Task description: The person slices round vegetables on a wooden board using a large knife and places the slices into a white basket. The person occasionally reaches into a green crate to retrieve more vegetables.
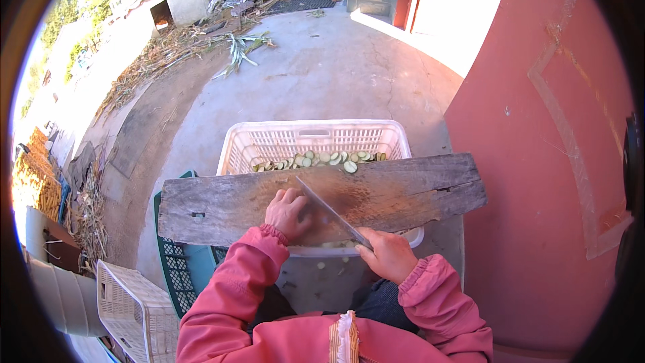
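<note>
A weathered wooden plank [423, 181] lies across the top of a white plastic crate [315, 126]. On it rests my left hand [287, 214], fingers curled down against the wood; whether anything is beneath them is hidden. My right hand [390, 253] grips a knife, whose long blade [327, 207] slants up and left across the plank, its tip just beyond my left fingers. Round, pale vegetable slices with green skin [307, 159], like zucchini or cucumber, lie in the crate past the plank's far edge. One slice [350, 167] sits at that edge.
Left of the plank is a green plastic crate [176, 267], partly underneath it. A second white crate [136, 307] lies lower left. A red wall [504, 161] rises close on the right. Small slices [321, 265] lie on the concrete ground near my legs. Dry stalks [151, 68] line the left side.
</note>
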Demonstrator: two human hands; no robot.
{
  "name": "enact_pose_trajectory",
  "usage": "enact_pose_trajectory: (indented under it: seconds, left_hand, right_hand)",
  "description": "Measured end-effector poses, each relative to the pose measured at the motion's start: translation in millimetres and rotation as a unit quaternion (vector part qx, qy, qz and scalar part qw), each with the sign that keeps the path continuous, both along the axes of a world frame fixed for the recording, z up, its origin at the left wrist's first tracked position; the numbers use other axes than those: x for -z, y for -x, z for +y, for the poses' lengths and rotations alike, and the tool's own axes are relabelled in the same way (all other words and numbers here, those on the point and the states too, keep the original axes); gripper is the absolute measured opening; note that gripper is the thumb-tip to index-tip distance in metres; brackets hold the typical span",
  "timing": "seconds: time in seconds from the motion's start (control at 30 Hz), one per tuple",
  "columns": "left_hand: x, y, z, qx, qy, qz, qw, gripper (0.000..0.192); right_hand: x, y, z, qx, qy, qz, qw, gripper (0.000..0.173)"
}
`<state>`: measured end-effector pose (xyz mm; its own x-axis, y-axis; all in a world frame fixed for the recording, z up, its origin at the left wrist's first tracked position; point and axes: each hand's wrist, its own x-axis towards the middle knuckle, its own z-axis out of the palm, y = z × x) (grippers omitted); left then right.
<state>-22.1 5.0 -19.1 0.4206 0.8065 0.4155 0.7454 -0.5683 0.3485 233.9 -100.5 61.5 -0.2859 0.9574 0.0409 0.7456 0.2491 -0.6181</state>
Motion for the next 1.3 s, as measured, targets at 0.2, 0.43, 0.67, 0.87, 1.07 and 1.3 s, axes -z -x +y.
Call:
enact_pose_trajectory:
  seconds: [0.2, 0.43, 0.67, 0.87, 1.07, 1.3]
  left_hand:
    - [6, 5, 2, 0.002, 0.003, -0.002, 1.0, 0.034]
    - [-2, -2, -6, -0.01, -0.014, -0.034, 0.999, 0.029]
    - [2, 3, -3, -0.008, -0.015, -0.055, 0.998, 0.026]
    - [4, 3, -5, -0.017, 0.0, -0.054, 0.998, 0.025]
    - [-2, 1, -6, -0.015, 0.004, -0.062, 0.998, 0.026]
    - [-1, -1, -12, -0.013, -0.043, -0.063, 0.997, 0.026]
  right_hand:
    - [18, 42, 37, 0.018, 0.034, -0.064, 0.997, 0.031]
    - [50, 69, 73, 0.052, 0.049, -0.058, 0.996, 0.032]
    - [24, 31, 43, 0.097, 0.031, 0.007, 0.995, 0.035]
    - [-13, 20, 25, -0.004, 0.041, -0.06, 0.997, 0.03]
    - [30, 56, 54, 0.029, 0.06, -0.097, 0.993, 0.024]
    - [47, 83, 83, 0.065, 0.088, -0.088, 0.99, 0.025]
